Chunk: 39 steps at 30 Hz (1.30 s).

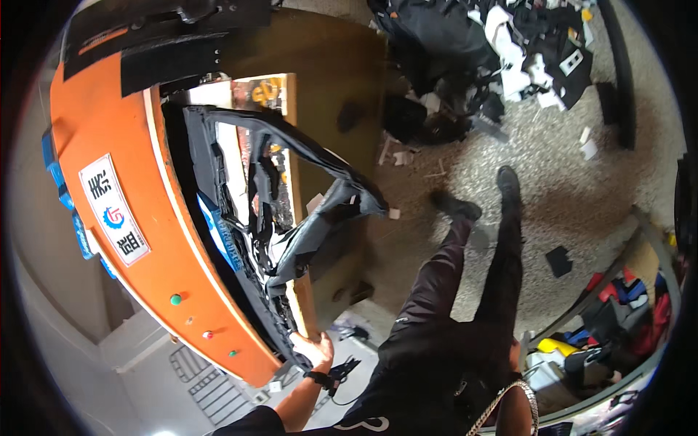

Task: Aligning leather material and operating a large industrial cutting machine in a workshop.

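My left hand (pixel 314 350), with a dark band on its wrist, is at the near end of a long bundle of black fabric (pixel 280 305). Its fingers curl onto the bundle's edge, beside the wooden table edge (pixel 305 305). The bundle lies along the opening of an orange machine (pixel 131 182). From its far part, a black-and-grey fabric loop (pixel 327 200) sticks out over the table edge. My right hand (pixel 515 356) hangs low beside my right thigh, mostly hidden, so its fingers cannot be made out.
Green button (pixel 176 299) and red button (pixel 209 335) sit on the machine's orange panel. Black and white scraps (pixel 509 58) heap on the floor at the far side. A round bin (pixel 658 254) with coloured fabric pieces stands at the right. One dark scrap (pixel 559 261) lies near it.
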Each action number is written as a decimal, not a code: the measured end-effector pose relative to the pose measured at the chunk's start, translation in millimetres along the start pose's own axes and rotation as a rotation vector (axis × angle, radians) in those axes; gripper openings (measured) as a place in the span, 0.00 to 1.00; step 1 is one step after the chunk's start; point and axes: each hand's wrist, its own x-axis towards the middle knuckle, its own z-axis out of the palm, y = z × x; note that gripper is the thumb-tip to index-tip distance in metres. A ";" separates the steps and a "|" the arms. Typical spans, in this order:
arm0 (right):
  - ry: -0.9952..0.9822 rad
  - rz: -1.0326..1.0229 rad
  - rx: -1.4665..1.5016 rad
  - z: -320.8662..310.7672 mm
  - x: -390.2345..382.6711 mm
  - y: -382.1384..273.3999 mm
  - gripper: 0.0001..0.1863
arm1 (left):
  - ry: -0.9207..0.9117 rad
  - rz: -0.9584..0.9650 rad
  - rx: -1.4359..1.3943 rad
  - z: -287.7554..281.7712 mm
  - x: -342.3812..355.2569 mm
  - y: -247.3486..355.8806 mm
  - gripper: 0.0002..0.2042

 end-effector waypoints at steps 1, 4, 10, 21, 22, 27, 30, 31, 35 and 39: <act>0.034 0.037 0.089 -10.6 14.7 -5.7 0.17 | -0.004 0.050 -0.031 -4.4 -12.2 0.1 0.30; 0.001 0.113 0.464 -39.7 48.7 -34.9 0.11 | -0.068 0.076 -0.056 -11.8 -31.1 -0.5 0.28; 0.179 -0.153 0.394 -96.0 52.4 -202.4 0.10 | -0.191 0.175 -0.007 -13.2 -34.5 -24.4 0.39; 0.137 -1.187 -0.290 31.3 -103.5 -650.4 0.08 | 0.126 0.388 -0.569 -1.4 -7.7 -66.4 0.25; 0.115 -1.262 -0.370 58.7 -126.6 -678.2 0.09 | 0.122 0.374 -0.610 -4.1 -7.4 -69.0 0.26; -0.197 -1.392 -0.622 217.8 -213.6 -746.4 0.12 | 0.097 0.243 -0.803 -19.2 -2.0 -75.1 0.18; -0.281 -1.448 -0.739 294.4 -239.6 -751.0 0.16 | 0.102 0.186 -1.080 -38.3 10.4 -81.1 0.16; -0.268 -1.531 -0.835 312.4 -246.6 -753.1 0.18 | 0.099 0.118 -1.196 -48.8 16.0 -83.1 0.13; -0.202 -1.403 -0.969 375.7 -253.4 -757.9 0.22 | 0.235 -0.032 -1.407 -99.9 69.8 -71.9 0.05; -0.037 -1.330 -1.310 398.3 -244.0 -754.6 0.20 | 0.173 -0.085 -1.644 -126.3 159.4 -23.5 0.03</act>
